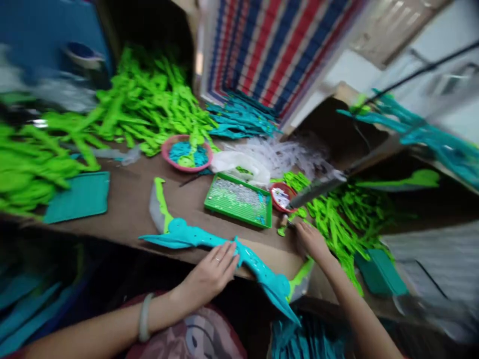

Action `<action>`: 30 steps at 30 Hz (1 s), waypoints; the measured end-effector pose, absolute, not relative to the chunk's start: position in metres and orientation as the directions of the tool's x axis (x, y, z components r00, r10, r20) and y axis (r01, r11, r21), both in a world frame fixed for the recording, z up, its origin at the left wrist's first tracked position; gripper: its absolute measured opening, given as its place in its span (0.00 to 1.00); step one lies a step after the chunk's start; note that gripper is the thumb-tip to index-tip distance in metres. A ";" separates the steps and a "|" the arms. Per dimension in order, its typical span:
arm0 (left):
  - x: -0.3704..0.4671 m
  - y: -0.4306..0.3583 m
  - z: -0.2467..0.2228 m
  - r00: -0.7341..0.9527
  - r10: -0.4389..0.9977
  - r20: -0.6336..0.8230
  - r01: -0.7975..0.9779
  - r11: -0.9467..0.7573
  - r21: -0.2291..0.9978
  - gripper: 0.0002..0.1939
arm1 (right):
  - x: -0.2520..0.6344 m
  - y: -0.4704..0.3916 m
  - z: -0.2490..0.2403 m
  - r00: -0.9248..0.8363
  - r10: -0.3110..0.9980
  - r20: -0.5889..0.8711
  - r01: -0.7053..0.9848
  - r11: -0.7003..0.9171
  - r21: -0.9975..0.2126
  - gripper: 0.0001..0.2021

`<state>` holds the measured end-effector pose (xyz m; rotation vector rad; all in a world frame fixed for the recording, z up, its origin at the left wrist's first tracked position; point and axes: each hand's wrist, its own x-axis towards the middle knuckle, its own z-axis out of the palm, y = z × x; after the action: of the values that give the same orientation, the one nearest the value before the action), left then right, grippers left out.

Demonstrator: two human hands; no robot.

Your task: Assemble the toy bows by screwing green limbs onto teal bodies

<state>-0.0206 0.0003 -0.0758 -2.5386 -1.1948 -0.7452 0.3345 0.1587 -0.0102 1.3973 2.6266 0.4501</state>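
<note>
A blue plastic toy bow (258, 264) with lime-green and grey tips lies along the front edge of the table. My left hand (215, 269) is closed over its middle grip, fingers on top and thumb hidden. Farther right, my right hand (310, 239) reaches down to the table with its fingers drawn together. At its fingertips are a small lime-green part (281, 230) and a short tan piece, both blurred. What the fingers hold cannot be made out. Just behind stand a green tray (239, 219) of small silvery pieces and a red bowl (283, 197) with pale bits.
Heaps of lime-green parts (149, 99) fill the back left, with more at the right. A pink bowl (167, 158) holds blue and green pieces. A blue stack (243, 117) lies behind it. A grey bar (318, 188) slants down close to my right hand.
</note>
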 end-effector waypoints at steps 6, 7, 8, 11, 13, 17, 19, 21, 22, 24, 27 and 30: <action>-0.021 -0.003 -0.081 0.511 0.680 0.525 0.761 -0.642 0.090 0.24 | 0.335 0.133 0.001 -0.817 0.479 0.321 0.576 0.693 0.434 0.21; -0.021 -0.003 -0.083 0.498 0.668 0.553 0.773 -0.631 0.066 0.20 | 0.315 0.122 0.008 -0.822 0.463 0.332 0.563 0.745 0.356 0.24; -0.020 -0.003 -0.085 0.488 0.652 0.580 0.783 -0.621 0.038 0.17 | 0.288 0.111 0.016 -0.829 0.448 0.336 0.539 0.800 0.265 0.25; -0.018 -0.003 -0.093 0.481 0.614 0.626 0.795 -0.606 -0.016 0.17 | 0.175 0.094 0.032 -0.852 0.457 0.257 0.442 0.889 -0.115 0.27; -0.017 -0.003 -0.098 0.484 0.605 0.632 0.794 -0.607 -0.027 0.19 | 0.092 0.103 0.032 -0.831 0.459 0.315 0.365 0.876 -0.315 0.25; -0.016 0.000 -0.103 0.484 0.581 0.654 0.789 -0.613 -0.040 0.19 | -0.034 0.150 0.002 -0.698 0.605 0.384 0.377 0.766 -0.521 0.25; -0.015 0.002 -0.103 0.479 0.557 0.679 0.794 -0.605 -0.064 0.19 | -0.066 0.171 -0.014 -0.766 0.605 0.217 0.412 0.721 -0.557 0.25; -0.015 0.003 -0.103 0.469 0.546 0.694 0.800 -0.596 -0.071 0.19 | -0.076 0.181 -0.021 -0.820 0.566 0.091 0.420 0.701 -0.576 0.24; -0.015 0.003 -0.104 0.463 0.544 0.700 0.801 -0.595 -0.067 0.19 | -0.074 0.182 -0.020 -0.825 0.559 0.081 0.413 0.694 -0.590 0.24; -0.014 0.004 -0.104 0.457 0.541 0.706 0.798 -0.599 -0.058 0.19 | -0.060 0.175 -0.012 -0.793 0.588 0.161 0.382 0.685 -0.621 0.24; -0.014 0.003 -0.105 0.452 0.537 0.712 0.787 -0.616 -0.034 0.18 | -0.031 0.156 -0.002 -0.715 0.629 0.304 0.334 0.690 -0.642 0.24; -0.015 0.002 -0.104 0.458 0.542 0.704 0.779 -0.627 -0.023 0.19 | -0.010 0.141 -0.004 -0.840 0.513 0.177 0.307 0.718 -0.625 0.24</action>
<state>-0.0150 0.0024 -0.1040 -2.3693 -1.1200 -0.9610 -0.0102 0.1409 -0.0042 0.7971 3.2231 -1.0638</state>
